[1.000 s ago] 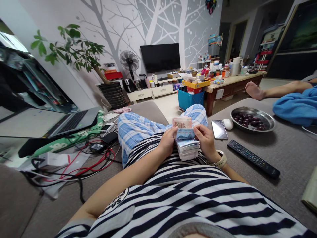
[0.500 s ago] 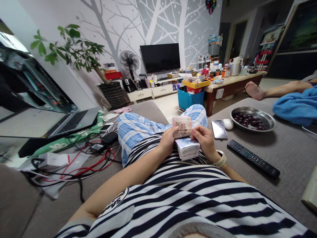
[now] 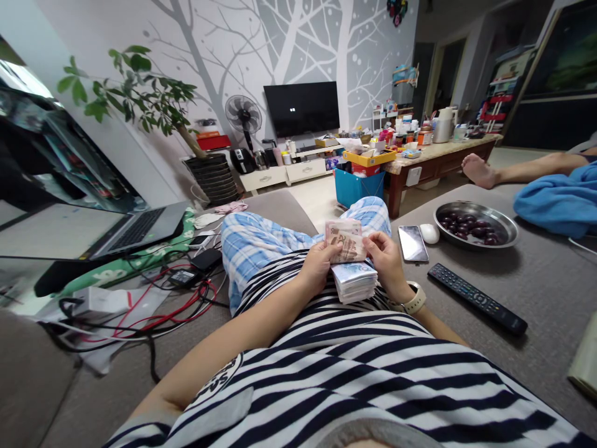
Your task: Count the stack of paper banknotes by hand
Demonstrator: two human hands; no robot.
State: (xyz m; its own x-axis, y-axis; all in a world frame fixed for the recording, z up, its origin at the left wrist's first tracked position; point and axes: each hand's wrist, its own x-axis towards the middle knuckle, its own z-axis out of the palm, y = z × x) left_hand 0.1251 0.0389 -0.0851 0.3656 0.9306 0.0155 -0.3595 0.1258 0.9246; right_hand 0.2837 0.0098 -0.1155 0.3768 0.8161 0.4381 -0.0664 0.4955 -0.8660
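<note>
Above my lap, my left hand (image 3: pixel 318 266) is closed on the left side of some brownish-pink banknotes (image 3: pixel 349 247) marked with a 20. My right hand (image 3: pixel 385 260) pinches the right edge of the front note, which is tilted against a pinker note behind it. Just below the notes, a thick stack of blue-and-white banknotes (image 3: pixel 355 283) rests on my striped shirt, close to the right fingers. Its lower edges show many layers. The fingertips of my left hand are partly hidden behind the notes.
To the right lie a phone (image 3: pixel 413 243), a white mouse (image 3: pixel 430 233), a remote control (image 3: pixel 476 298) and a steel bowl (image 3: pixel 510 235) of dark round fruit. Another person's foot (image 3: pixel 479 170) rests beyond. A laptop (image 3: pixel 140 230) and tangled cables (image 3: pixel 186 305) are on the left.
My right hand has drawn the front note slightly right and tilted it, baring a pinker note behind. My right fingers have risen a little. Small light marks have appeared on the television.
</note>
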